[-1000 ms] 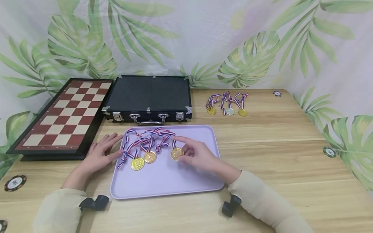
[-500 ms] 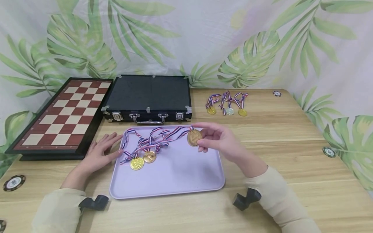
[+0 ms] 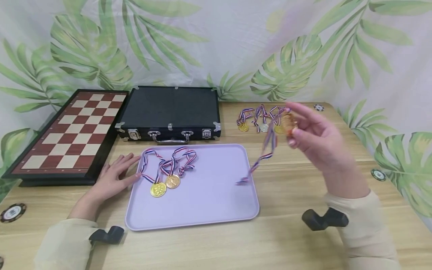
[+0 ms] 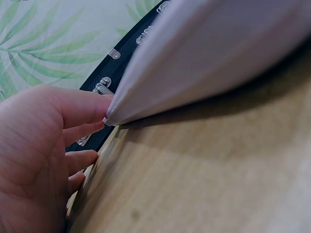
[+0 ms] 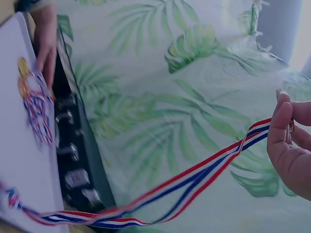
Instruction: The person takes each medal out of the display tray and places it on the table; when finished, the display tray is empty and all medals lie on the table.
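Between thumb and fingers my right hand (image 3: 320,144) pinches a bronze-gold medal (image 3: 289,123), raised over the table beyond the tray's right side. Its red, white and blue ribbon (image 5: 189,177) trails down, with the knotted end over the tray's right rim in the head view. My left hand (image 3: 114,179) rests at the left edge of the lilac tray (image 3: 209,206), fingers extended, thumb at the rim. In the left wrist view, that thumb lies right against the tray's edge (image 4: 146,97). A bright gold medal (image 3: 158,189) and a bronze-gold medal (image 3: 173,182) lie on the tray with tangled ribbons.
Behind the held medal, two gold-coloured medals and a silver medal (image 3: 264,128) lie in a row on the table. A black case (image 3: 172,110) stands behind the tray, with a chessboard (image 3: 75,131) to its left. Poker chips (image 3: 378,174) lie near the table's edges.
My right hand has lifted one medal from the tray and carried it right and up, drawing its ribbon free of the others. The left hand has stayed at the tray's edge.
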### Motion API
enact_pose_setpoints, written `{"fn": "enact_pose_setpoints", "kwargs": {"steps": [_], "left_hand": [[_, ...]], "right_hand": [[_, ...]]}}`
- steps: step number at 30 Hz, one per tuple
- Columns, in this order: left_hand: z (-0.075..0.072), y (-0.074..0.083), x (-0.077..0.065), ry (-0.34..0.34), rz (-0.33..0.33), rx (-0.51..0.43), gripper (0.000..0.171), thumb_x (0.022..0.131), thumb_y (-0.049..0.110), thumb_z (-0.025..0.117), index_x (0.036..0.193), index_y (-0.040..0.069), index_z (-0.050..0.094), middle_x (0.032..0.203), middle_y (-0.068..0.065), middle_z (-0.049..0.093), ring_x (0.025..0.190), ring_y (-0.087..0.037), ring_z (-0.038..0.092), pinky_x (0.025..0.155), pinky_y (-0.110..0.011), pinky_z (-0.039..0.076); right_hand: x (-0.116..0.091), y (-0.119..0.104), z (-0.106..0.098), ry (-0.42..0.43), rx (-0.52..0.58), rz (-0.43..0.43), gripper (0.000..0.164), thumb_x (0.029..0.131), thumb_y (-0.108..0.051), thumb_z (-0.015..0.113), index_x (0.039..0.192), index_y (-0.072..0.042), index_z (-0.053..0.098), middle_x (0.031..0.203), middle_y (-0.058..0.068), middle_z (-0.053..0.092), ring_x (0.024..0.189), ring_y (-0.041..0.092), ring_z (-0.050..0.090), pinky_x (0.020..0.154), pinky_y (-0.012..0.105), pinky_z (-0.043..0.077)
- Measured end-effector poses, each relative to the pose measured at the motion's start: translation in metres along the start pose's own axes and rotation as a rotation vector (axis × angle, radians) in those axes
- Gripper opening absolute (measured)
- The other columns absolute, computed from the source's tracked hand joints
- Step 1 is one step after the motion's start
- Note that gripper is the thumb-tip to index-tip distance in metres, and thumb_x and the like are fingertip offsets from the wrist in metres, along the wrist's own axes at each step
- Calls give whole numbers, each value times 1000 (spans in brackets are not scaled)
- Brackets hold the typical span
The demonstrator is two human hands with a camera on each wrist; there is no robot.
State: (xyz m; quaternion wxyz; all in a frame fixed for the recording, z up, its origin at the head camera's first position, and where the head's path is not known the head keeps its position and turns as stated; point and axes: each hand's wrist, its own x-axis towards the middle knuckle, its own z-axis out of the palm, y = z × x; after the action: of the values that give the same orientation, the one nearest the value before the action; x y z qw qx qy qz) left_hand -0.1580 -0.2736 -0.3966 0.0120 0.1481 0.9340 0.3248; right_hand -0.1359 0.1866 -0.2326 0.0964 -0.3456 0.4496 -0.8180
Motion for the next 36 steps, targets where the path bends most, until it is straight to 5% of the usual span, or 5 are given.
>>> {"fn": "enact_pose_setpoints", "kwargs": {"steps": [8, 15, 23, 31, 36], "left_hand": [[-1, -1, -2, 10, 15, -14, 58, 82, 31, 56, 132, 7, 36, 135, -26, 21, 124, -43, 7, 92, -58, -11], [-1, -3, -4, 23, 22, -21, 58, 82, 30, 57, 132, 8, 36, 135, -27, 21, 123, -44, 6, 91, -58, -12], [0, -4, -5, 27, 30, -28, 58, 82, 28, 57, 131, 7, 36, 135, -27, 21, 123, -45, 7, 91, -58, -12], [1, -1, -3, 24, 34, -30, 57, 82, 28, 57, 131, 7, 37, 135, -26, 22, 124, -44, 7, 91, -58, -12], [2, 0, -1, 20, 38, -25, 57, 82, 28, 57, 131, 7, 36, 135, -26, 21, 124, -43, 7, 91, -58, -12]], "right_hand": [[-6, -50, -36, 83, 149, -102, 47, 81, 25, 29, 126, 12, 31, 92, 30, 52, 74, 33, 55, 66, 33, 48], [10, -82, -59, 332, 12, -125, 44, 80, 25, 34, 122, 12, 37, 86, 28, 54, 64, 32, 56, 58, 32, 50], [55, -93, -102, 666, -54, 26, 43, 78, 21, 45, 116, 2, 50, 84, 21, 54, 56, 30, 56, 50, 30, 50], [103, -83, -134, 820, -116, 132, 47, 76, 17, 52, 115, -9, 52, 95, 14, 51, 59, 24, 55, 50, 26, 48], [116, -73, -167, 973, -207, 254, 54, 77, 9, 57, 123, -18, 47, 97, 9, 52, 64, 18, 54, 53, 22, 47]]}}
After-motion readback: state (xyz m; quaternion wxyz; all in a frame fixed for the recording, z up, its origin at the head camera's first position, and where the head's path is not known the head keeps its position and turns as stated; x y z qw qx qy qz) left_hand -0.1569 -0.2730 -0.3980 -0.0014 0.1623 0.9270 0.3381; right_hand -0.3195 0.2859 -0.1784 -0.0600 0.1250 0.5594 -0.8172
